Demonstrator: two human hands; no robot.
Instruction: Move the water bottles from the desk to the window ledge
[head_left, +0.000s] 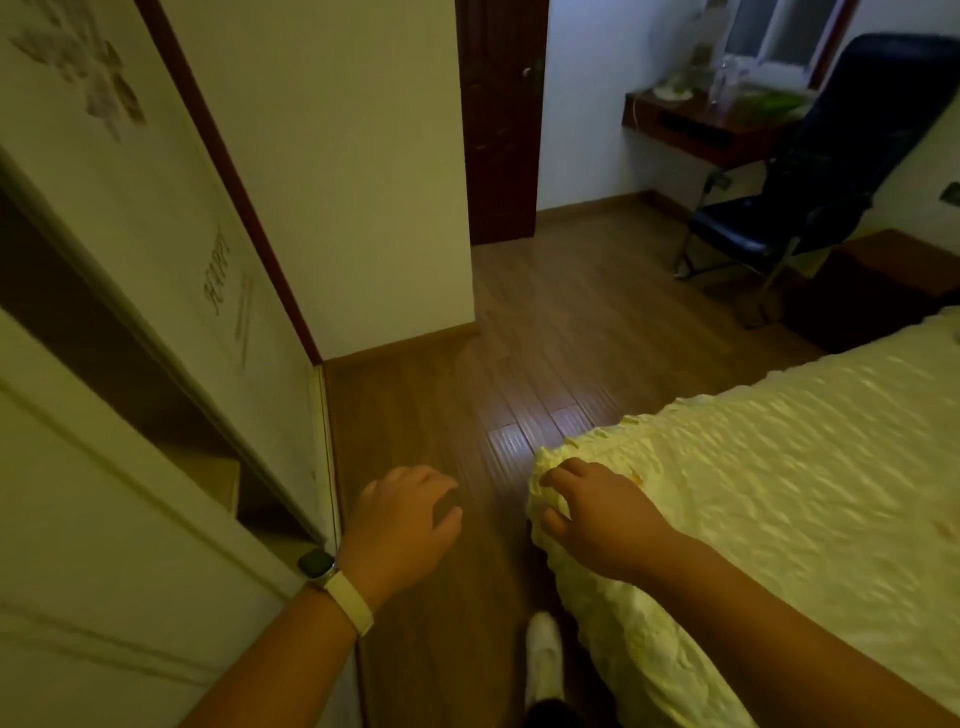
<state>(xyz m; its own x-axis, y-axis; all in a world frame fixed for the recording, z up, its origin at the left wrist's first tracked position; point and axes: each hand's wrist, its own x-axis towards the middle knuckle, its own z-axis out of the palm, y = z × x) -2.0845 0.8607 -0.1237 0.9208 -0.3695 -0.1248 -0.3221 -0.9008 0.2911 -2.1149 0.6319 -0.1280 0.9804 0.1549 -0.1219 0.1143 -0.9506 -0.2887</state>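
Far off at the upper right, a dark wooden desk (691, 127) stands under a window (779, 31) with a pale ledge (774, 70). Clear water bottles (724, 85) stand on the desk below the ledge; they are small and blurred. My left hand (408, 512), a watch on its wrist, hovers over the floor with its fingers loosely apart and nothing in it. My right hand (592, 512) is held out beside the bed's corner, also holding nothing. Both hands are far from the desk.
A bed with a yellow cover (779, 493) fills the right side. A white wardrobe (156, 312) with a sliding door lines the left. A black chair (810, 197) sits before the desk, a dark nightstand (878, 286) beside it. A wooden floor strip (519, 338) runs between; a dark door (501, 119) stands behind.
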